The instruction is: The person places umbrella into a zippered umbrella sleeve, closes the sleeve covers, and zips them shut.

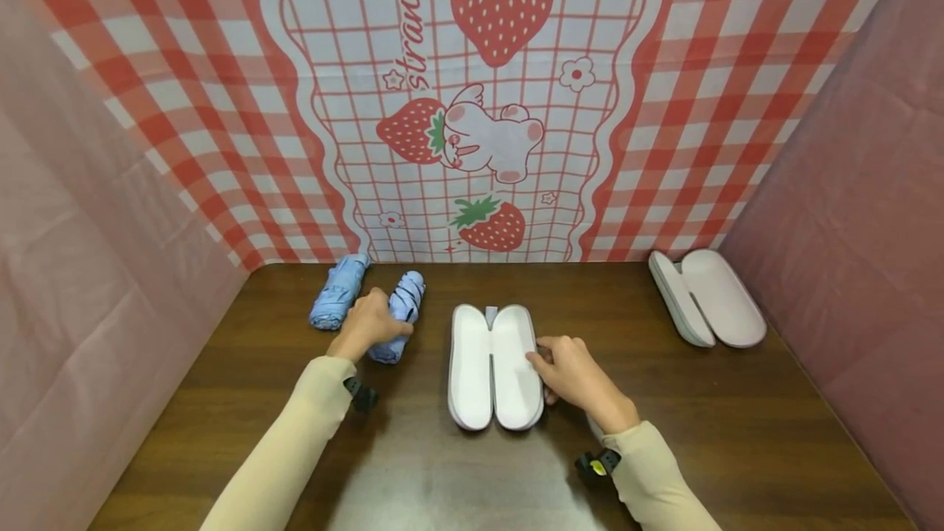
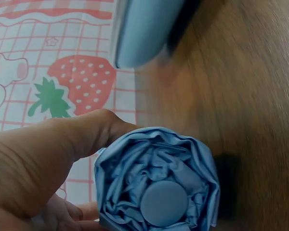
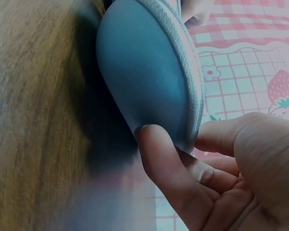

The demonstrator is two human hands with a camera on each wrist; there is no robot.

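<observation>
My left hand (image 1: 369, 322) grips a small folded blue umbrella (image 1: 407, 297) lying on the table, thumb along its right side. The left wrist view looks at the umbrella's end, where a round blue cap (image 2: 164, 203) sits among gathered fabric. In the middle of the table, a zippered case (image 1: 472, 371) with a white lining lies spread open, its two halves side by side. My right hand (image 1: 578, 371) holds the right half's outer edge. In the right wrist view, fingers (image 3: 159, 149) press the case's blue-grey shell (image 3: 139, 72) near its zipper rim.
A second folded blue umbrella (image 1: 339, 293) lies left of my left hand. Another spread-open case (image 1: 726, 301) is at the table's far right corner. A strawberry-print cloth (image 1: 494, 121) hangs behind the table, with pink cloth walls (image 1: 88, 285) on both sides.
</observation>
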